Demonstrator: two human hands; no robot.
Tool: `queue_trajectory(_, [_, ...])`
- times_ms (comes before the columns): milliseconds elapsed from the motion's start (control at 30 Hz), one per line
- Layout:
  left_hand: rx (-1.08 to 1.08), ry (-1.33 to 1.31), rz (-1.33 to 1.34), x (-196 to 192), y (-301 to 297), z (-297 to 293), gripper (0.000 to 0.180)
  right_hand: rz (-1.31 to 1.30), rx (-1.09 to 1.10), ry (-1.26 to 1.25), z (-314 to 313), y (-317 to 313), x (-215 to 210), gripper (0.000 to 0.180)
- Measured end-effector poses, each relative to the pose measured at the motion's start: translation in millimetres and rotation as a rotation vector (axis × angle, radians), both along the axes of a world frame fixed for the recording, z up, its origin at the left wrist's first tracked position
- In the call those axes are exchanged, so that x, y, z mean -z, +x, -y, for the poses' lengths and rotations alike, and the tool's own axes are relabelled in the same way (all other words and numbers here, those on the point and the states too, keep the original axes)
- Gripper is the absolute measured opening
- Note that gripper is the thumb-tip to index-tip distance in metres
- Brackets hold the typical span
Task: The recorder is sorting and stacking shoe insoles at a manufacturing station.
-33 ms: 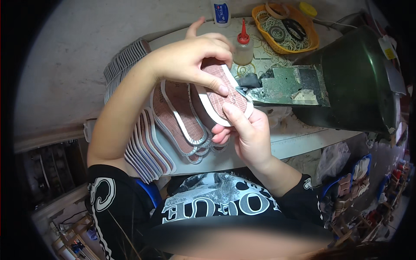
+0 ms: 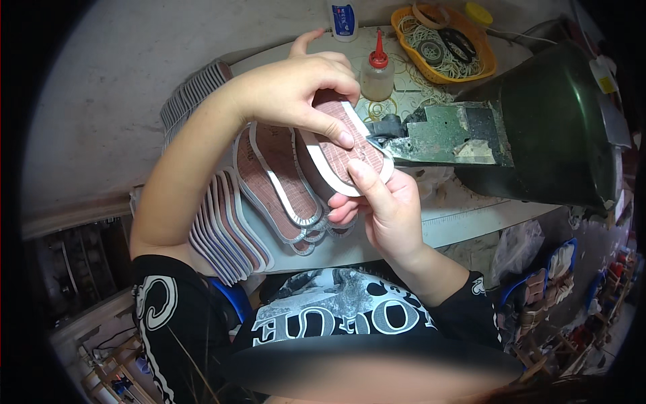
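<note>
Both my hands grip one insole, brownish-pink with a lined face and a white band round its edge (image 2: 334, 145). My left hand (image 2: 299, 87) comes over its upper end, thumb pressed on the face; its index finger sticks up. My right hand (image 2: 387, 209) pinches the lower end, thumb on top and fingertips beneath. The insole's right edge meets the small metal tip (image 2: 378, 142) of a green machine (image 2: 444, 138); whether the tip clasps the band cannot be made out. Similar insoles (image 2: 272, 172) lie overlapped under and left of my hands.
Rows of stacked insoles (image 2: 222, 229) stand at the left, more (image 2: 192, 94) behind my left arm. A red-tipped bottle (image 2: 378, 74), a white-and-blue container (image 2: 344, 21) and an orange basket (image 2: 489, 66) of pale bands line the table's back. The machine's dark green body (image 2: 558, 128) fills the right.
My left forearm has shifted slightly to the left. Both hands keep the same hold on the insole, which stays at the machine's tip.
</note>
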State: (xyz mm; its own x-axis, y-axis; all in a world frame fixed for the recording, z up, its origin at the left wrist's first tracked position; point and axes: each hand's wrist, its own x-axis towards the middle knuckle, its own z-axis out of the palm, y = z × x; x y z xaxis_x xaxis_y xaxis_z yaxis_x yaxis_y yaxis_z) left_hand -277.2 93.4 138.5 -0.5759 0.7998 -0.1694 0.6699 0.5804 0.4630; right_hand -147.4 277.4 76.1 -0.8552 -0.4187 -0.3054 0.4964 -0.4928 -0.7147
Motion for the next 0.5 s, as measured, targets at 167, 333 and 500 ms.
queue_trajectory(167, [0.061, -0.059, 0.029, -7.5, -9.6, 2.4, 0.045, -0.047, -0.063, 0.014, -2.8, -0.5, -4.6, 0.035])
queue_trajectory(333, [-0.054, -0.079, 0.096, -16.3, 5.8, 6.2, 0.042, 0.016, -0.086, -0.019, -4.1, -5.3, -9.4, 0.038])
queue_trajectory(500, [-0.231, -0.116, 0.118, -23.1, 37.2, 3.7, 0.042, 0.135, -0.119, -0.111, -9.7, -9.1, -16.4, 0.036])
